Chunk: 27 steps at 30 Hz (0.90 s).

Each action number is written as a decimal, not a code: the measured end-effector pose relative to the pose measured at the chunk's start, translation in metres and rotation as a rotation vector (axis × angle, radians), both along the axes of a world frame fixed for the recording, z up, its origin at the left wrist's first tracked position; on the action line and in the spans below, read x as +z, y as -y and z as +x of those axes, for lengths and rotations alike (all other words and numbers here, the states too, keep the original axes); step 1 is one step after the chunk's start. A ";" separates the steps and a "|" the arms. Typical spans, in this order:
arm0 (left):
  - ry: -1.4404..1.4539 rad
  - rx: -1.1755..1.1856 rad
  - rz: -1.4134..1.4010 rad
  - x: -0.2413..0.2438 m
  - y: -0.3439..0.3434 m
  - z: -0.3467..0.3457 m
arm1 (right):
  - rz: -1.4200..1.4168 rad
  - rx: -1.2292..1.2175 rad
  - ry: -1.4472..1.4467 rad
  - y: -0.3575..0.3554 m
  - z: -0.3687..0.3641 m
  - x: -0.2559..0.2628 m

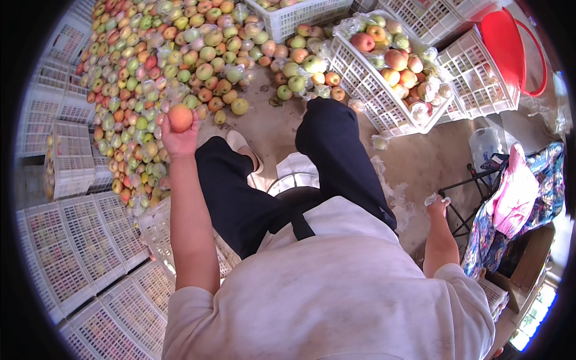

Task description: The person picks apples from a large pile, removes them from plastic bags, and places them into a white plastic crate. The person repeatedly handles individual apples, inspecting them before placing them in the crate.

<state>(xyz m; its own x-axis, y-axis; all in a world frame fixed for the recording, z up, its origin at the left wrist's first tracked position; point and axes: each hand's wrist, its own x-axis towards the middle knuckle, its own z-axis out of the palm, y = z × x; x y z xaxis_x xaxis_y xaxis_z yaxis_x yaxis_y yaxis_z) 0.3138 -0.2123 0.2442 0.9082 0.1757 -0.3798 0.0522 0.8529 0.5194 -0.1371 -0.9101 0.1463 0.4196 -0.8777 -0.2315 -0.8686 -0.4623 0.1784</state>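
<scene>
An orange-red apple (180,118) rests in my left hand (180,139), which is palm up with its fingers curled round the fruit, over the edge of a large heap of apples (135,90). Out at the right side, near a folding chair frame, my right hand (437,206) holds a crumpled clear plastic film bag (432,199). Many apples in the heap are bare, while others are wrapped in clear film. Ahead and to the right, a white plastic crate (373,103) is filled with apples, some bare and some wrapped.
Stacked white crates (85,243) line the left side. Another crate (472,67) stands at right beside a red plastic bucket (504,49). Discarded plastic film (400,198) lies on the floor. A chair frame (459,184) with flowered cloth (544,180) is at far right.
</scene>
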 end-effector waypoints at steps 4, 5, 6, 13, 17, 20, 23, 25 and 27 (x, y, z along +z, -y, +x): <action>-0.008 -0.001 -0.005 -0.001 -0.013 -0.005 | 0.162 -0.024 -0.140 0.008 0.012 0.005; -0.007 0.002 0.003 0.002 -0.013 -0.006 | 0.145 -0.021 -0.134 -0.009 0.022 0.015; -0.031 0.019 0.020 0.005 -0.006 -0.008 | 0.117 -0.023 -0.130 -0.020 0.028 0.025; 0.012 -0.084 0.013 0.000 0.004 -0.023 | 0.594 0.255 0.100 -0.070 0.061 -0.026; 0.067 -0.117 0.029 0.002 -0.009 -0.036 | 0.819 0.258 0.046 -0.135 0.101 -0.054; 0.071 -0.158 0.010 -0.003 -0.001 -0.033 | 0.751 0.260 -0.003 -0.166 0.128 -0.056; 0.053 -0.148 0.009 0.002 -0.006 -0.036 | 0.743 0.279 -0.016 -0.194 0.165 -0.057; 0.045 -0.142 -0.021 0.006 -0.004 -0.034 | 0.735 0.271 -0.022 -0.206 0.177 -0.062; 0.032 -0.121 -0.044 0.011 -0.001 -0.028 | 0.726 0.264 -0.031 -0.209 0.188 -0.063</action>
